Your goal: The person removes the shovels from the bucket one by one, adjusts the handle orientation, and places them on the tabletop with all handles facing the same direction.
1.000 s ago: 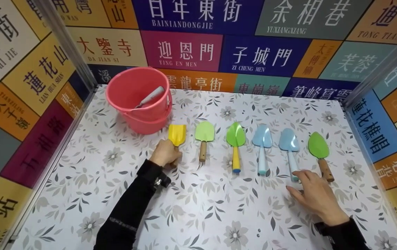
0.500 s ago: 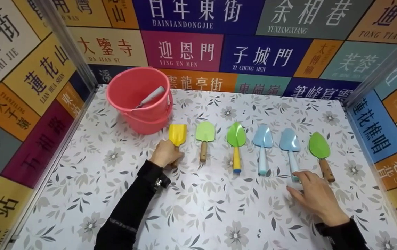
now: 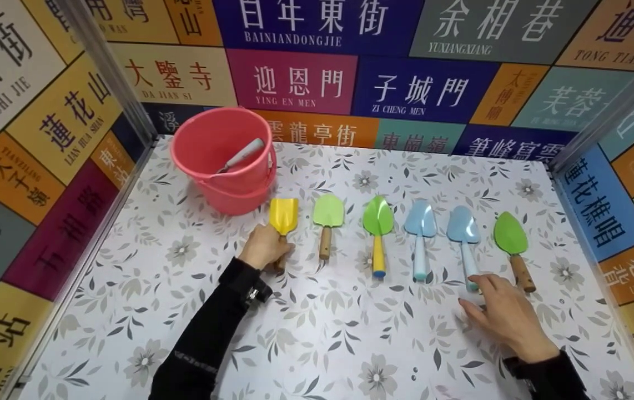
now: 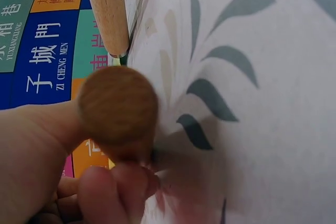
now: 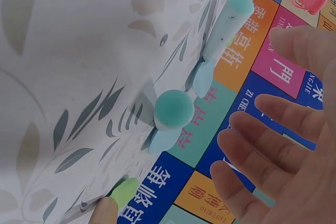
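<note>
My left hand (image 3: 262, 246) grips the wooden handle (image 4: 118, 106) of a yellow trowel (image 3: 284, 215), thumb on one side and curled fingers on the other. Its blade points away from me, near the bucket. My right hand (image 3: 503, 316) hovers by the handle end of a light blue trowel (image 3: 464, 225). In the right wrist view its fingers (image 5: 252, 135) are spread and apart from that handle's teal end (image 5: 174, 108). A green trowel with a wooden handle (image 3: 510, 232) lies just right of that blue one.
A pink bucket (image 3: 222, 194) at the back left holds a grey-handled tool (image 3: 242, 154). Between my hands lie a pale green trowel (image 3: 327, 211), a green trowel with a yellow handle (image 3: 378, 216) and another blue trowel (image 3: 420, 218). Sign-covered walls (image 3: 295, 83) enclose the table.
</note>
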A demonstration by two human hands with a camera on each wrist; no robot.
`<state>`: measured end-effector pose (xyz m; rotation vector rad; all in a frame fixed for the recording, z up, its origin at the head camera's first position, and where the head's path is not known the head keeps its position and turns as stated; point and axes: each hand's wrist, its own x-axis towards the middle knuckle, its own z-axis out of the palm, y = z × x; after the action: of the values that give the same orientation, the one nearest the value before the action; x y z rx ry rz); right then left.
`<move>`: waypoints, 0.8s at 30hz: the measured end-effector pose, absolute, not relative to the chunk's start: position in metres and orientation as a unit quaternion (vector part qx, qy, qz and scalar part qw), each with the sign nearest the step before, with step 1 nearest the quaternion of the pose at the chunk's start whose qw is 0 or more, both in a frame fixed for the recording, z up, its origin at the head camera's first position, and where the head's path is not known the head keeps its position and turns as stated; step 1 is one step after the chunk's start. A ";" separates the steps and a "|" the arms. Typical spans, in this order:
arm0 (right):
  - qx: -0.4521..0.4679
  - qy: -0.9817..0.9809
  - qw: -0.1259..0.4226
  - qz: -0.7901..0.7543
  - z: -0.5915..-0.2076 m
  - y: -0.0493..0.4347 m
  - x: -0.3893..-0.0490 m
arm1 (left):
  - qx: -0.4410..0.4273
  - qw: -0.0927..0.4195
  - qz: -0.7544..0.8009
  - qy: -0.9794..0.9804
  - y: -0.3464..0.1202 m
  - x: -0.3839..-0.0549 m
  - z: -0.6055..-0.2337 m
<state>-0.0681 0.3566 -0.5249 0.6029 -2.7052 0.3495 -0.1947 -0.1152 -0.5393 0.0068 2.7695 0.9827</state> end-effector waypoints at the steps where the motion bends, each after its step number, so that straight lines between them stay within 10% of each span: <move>1: 0.211 -0.955 0.171 0.123 -0.525 0.357 -0.068 | 0.006 0.098 0.327 0.940 -0.116 -0.195 -0.539; 24: 0.219 -0.952 0.184 0.110 -0.522 0.357 -0.070 | 0.141 -0.092 0.255 0.952 -0.155 -0.192 -0.394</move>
<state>-0.0695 0.3569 -0.5220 0.6169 -2.6848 0.3101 -0.1924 -0.1552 -0.3944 0.4700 3.1798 0.8519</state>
